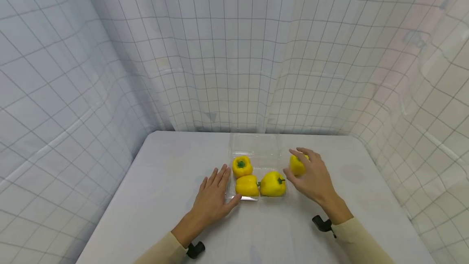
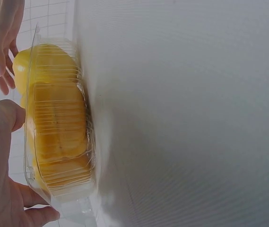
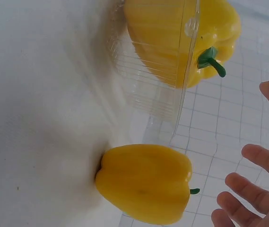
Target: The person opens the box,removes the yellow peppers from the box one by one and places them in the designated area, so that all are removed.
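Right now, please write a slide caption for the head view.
Left hand at a clear container of three yellow peppers; right hand above a fourth pepper beside it.

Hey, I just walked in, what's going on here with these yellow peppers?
A person is working with both hands at a white table. The left hand rests at the left side of an open clear plastic container, which has three yellow peppers in it. The right hand hovers at a fourth pepper, which stands on the table to the right of the container. The right wrist view shows its fingers apart from that pepper, so there's no grip yet.
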`<control>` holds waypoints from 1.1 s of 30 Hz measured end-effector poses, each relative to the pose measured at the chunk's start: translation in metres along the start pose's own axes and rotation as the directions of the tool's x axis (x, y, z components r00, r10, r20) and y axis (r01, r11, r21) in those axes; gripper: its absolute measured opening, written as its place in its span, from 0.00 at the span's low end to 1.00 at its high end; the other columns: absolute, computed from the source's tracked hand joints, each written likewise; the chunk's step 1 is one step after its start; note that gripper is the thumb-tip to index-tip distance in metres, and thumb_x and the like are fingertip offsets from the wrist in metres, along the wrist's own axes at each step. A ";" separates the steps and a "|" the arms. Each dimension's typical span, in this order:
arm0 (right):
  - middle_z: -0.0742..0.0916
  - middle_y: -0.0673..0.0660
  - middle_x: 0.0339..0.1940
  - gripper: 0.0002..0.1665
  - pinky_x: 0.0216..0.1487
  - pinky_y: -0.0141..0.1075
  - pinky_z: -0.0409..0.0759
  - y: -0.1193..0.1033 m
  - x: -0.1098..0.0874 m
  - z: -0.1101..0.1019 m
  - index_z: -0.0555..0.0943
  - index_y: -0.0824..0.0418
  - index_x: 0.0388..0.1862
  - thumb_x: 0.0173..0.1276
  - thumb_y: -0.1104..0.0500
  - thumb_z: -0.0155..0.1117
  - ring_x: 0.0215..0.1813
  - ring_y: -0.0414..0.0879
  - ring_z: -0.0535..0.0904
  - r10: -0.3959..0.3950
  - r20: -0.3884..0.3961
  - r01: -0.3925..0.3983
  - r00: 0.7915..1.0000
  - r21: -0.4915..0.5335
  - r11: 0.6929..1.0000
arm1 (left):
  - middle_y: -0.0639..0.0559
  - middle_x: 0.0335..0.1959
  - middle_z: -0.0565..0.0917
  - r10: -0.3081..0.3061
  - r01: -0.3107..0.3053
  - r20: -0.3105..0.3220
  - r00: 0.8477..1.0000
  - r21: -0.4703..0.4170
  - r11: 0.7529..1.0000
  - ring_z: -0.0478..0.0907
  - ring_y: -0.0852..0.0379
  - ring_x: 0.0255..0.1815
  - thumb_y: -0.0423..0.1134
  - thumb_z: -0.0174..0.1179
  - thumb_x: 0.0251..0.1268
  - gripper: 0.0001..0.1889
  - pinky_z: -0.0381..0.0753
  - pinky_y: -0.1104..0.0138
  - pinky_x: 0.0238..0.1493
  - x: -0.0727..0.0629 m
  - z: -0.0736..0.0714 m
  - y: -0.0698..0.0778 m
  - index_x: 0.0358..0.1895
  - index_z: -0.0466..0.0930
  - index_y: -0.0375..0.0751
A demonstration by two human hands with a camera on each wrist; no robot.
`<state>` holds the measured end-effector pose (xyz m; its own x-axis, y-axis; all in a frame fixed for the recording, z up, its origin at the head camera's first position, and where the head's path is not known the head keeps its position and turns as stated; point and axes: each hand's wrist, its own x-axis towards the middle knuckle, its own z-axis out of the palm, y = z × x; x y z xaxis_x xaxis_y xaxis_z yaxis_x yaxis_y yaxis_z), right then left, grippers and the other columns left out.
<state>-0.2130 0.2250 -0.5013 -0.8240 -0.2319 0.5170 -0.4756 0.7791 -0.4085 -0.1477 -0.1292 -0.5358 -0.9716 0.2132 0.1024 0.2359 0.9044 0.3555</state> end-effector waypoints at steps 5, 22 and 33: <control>0.87 0.67 0.78 0.41 0.71 0.73 0.86 -0.007 -0.003 0.001 0.86 0.56 0.79 0.71 0.46 0.87 0.74 0.74 0.85 -0.029 0.045 0.029 0.999 0.007 1.000 | 0.44 0.98 0.60 -0.001 0.001 0.003 1.000 0.004 1.000 0.61 0.31 0.97 0.72 0.62 0.82 0.53 0.64 0.26 0.92 -0.001 0.001 0.000 0.96 0.60 0.41; 0.86 0.62 0.81 0.48 0.73 0.70 0.87 -0.022 -0.014 0.012 0.81 0.51 0.86 0.72 0.37 0.83 0.77 0.65 0.85 -0.137 0.193 0.137 0.972 0.015 0.990 | 0.44 0.98 0.62 -0.018 0.018 -0.007 1.000 -0.001 1.000 0.62 0.32 0.97 0.72 0.64 0.80 0.53 0.63 0.25 0.92 -0.002 0.002 0.000 0.95 0.62 0.41; 0.87 0.61 0.81 0.53 0.76 0.72 0.85 -0.020 -0.014 0.013 0.79 0.50 0.88 0.71 0.28 0.81 0.78 0.64 0.86 -0.203 0.286 0.205 0.937 0.021 0.978 | 0.44 0.98 0.63 -0.014 0.014 -0.009 1.000 0.002 1.000 0.62 0.32 0.97 0.73 0.63 0.80 0.54 0.63 0.25 0.92 0.000 0.000 0.002 0.95 0.62 0.41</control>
<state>-0.1960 0.2051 -0.5103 -0.7633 -0.5417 0.3522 -0.6412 0.7023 -0.3094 -0.1468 -0.1271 -0.5350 -0.9746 0.1973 0.1060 0.2224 0.9080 0.3550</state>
